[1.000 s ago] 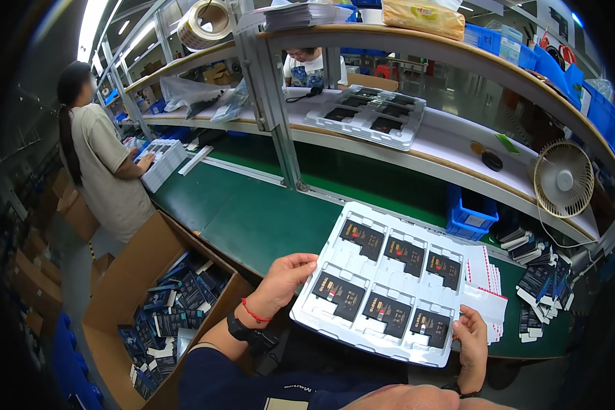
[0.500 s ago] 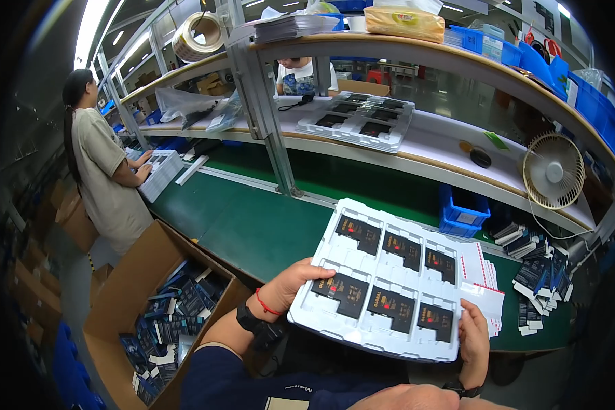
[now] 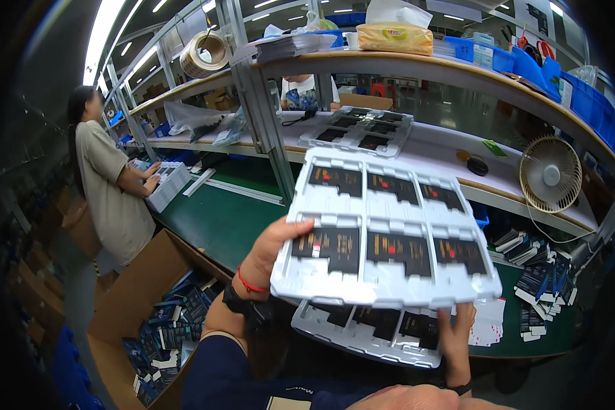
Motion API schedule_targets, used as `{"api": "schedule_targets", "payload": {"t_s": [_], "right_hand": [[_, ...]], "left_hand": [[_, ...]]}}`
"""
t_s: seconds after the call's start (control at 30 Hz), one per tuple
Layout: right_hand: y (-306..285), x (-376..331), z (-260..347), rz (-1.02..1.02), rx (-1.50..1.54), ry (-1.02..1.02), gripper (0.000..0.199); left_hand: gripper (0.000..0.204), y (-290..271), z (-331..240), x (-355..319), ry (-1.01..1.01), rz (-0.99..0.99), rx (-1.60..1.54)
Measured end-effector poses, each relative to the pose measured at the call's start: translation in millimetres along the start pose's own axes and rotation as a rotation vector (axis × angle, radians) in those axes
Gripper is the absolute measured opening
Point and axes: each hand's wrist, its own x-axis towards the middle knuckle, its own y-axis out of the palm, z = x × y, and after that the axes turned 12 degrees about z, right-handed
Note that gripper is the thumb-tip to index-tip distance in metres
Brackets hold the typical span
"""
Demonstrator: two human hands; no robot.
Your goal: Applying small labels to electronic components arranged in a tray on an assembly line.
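My left hand (image 3: 280, 239) grips the left edge of a white plastic tray (image 3: 383, 292), thumb on top. The tray is raised and tilted toward me, with flat black notched pieces (image 3: 398, 253) in its compartments, two rows of three. They look like phone batteries with gold print and a red mark. Below it shows a second white tray (image 3: 359, 344) with similar black pieces, its far part hidden by the upper one. At its right end, my right hand (image 3: 459, 345) has its thumb over the edge; the fingertips are partly hidden beneath the upper tray.
A cardboard box (image 3: 109, 328) of dark blue small boxes stands at left. More small boxes (image 3: 543, 283) and white sheets (image 3: 486, 321) lie on the green bench at right. Filled trays (image 3: 389, 152) and a fan (image 3: 551, 174) occupy the shelf. A co-worker (image 3: 113, 178) stands at left.
The upper tray has been lifted off the one beneath and moved up and away by my left hand. My right hand has left the upper tray's edge and is at the lower tray.
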Motion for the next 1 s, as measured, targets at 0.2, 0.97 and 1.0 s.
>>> {"api": "schedule_targets", "payload": {"t_s": [0.2,0.97,1.0], "right_hand": [[7.5,-5.2,18.3,0.007,-0.245,-0.152,0.05],[5.7,-6.4,18.9,0.084,-0.184,-0.121,0.054],[5.2,-6.1,17.5,0.092,-0.177,-0.127,0.054]], "left_hand": [[0.036,-13.8,-29.4,72.6,0.112,0.02,-0.145],[0.059,-124.7,13.8,190.6,0.508,-0.764,1.652],[0.048,-119.1,12.2,185.9,0.369,-0.701,1.702]]}}
